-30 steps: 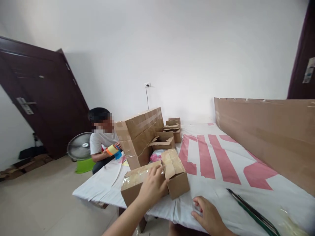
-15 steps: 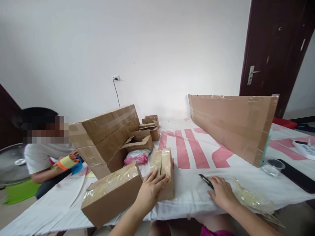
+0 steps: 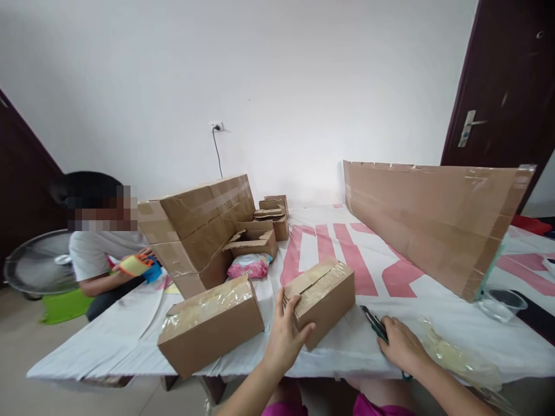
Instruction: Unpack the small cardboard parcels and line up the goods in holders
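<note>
My left hand [image 3: 284, 335] grips the near end of a taped cardboard box [image 3: 332, 303], its fingers over the left corner and its thumb on the front face. This box lies at an angle on the cloth, with a slit along the tape on its top. My right hand [image 3: 401, 346] rests on the cloth, closed around a dark green utility knife [image 3: 376, 325] that points up and left. Left of my left hand lies a second taped cardboard box [image 3: 212, 332]. Crumpled clear tape [image 3: 457, 352] lies to the right of my right hand.
Stacked cardboard boxes [image 3: 199, 225] and several opened boxes [image 3: 255, 240] stand at the left, beside a pink wipes pack [image 3: 249, 266]. A tall cardboard panel [image 3: 429, 219] stands right. Near it sit a clear plastic tub [image 3: 500, 303] and a person [image 3: 99, 260] sits at far left.
The box under my left hand has turned clockwise, and that hand has shifted from its top to its near end. The view has swung slightly left. The right hand still holds the knife.
</note>
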The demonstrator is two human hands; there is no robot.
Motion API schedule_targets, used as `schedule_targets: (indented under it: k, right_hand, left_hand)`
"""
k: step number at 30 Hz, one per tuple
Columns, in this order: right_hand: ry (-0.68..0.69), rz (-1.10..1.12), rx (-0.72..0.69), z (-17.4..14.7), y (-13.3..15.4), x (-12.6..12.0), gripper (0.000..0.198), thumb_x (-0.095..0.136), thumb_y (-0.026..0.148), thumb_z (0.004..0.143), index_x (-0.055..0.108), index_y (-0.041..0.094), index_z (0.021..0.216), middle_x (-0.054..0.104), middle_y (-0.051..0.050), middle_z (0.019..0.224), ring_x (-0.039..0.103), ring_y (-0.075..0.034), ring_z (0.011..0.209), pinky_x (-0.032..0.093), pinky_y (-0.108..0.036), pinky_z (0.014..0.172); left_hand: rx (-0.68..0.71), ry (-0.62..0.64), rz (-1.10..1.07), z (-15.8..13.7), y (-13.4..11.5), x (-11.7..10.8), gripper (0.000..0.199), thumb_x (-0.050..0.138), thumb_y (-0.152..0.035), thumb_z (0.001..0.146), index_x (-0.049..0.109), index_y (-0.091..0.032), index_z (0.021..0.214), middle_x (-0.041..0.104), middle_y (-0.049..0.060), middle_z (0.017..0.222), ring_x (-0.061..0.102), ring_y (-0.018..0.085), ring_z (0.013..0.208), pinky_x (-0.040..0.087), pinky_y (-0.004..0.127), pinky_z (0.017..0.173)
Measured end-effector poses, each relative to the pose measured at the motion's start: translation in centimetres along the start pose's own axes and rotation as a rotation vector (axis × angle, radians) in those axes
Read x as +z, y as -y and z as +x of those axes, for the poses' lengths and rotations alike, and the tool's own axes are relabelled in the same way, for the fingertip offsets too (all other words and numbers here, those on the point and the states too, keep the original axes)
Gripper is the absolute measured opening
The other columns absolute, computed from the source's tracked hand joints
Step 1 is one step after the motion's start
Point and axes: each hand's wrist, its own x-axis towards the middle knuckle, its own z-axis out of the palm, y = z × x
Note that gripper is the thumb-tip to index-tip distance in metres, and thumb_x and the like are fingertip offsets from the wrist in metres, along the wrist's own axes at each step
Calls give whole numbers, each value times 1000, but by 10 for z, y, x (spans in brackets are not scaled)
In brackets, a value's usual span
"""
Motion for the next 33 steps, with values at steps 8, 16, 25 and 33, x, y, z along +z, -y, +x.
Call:
schedule_targets:
  k: [8,16,25,33]
  right_hand:
    - [-127,276,48,15,-39,-41,31,43,36,86,46,19,112,70,-4,86,70,-19,68,53,-29,62]
    - [-75,249,-381,27,62,-124,43,37,42,95,44,28,135,64,-7,125,65,-24,106,51,-34,83]
    - [108,-346,-854,47,186,-120,45,51,12,86,57,25,128,71,-6,91,68,-23,80,47,-32,67]
    - [106,-647,-897,43,166,-142,55,55,-1,74,61,23,123,71,-7,84,68,-22,71,41,-29,57]
  left_hand:
    - [153,232,-352,3,33,-47,47,75,-45,72,64,-25,113,16,11,159,27,40,142,26,53,114]
    - [-37,262,-759,-13,57,0,143,74,-75,54,-21,-27,149,10,18,161,20,38,146,20,55,116]
    - [-85,186,-934,-14,60,17,134,82,-69,44,15,-26,151,35,17,152,35,40,138,29,53,115]
    - [-114,162,-922,-15,63,20,132,83,-68,43,20,-24,150,33,17,153,29,41,141,23,53,117]
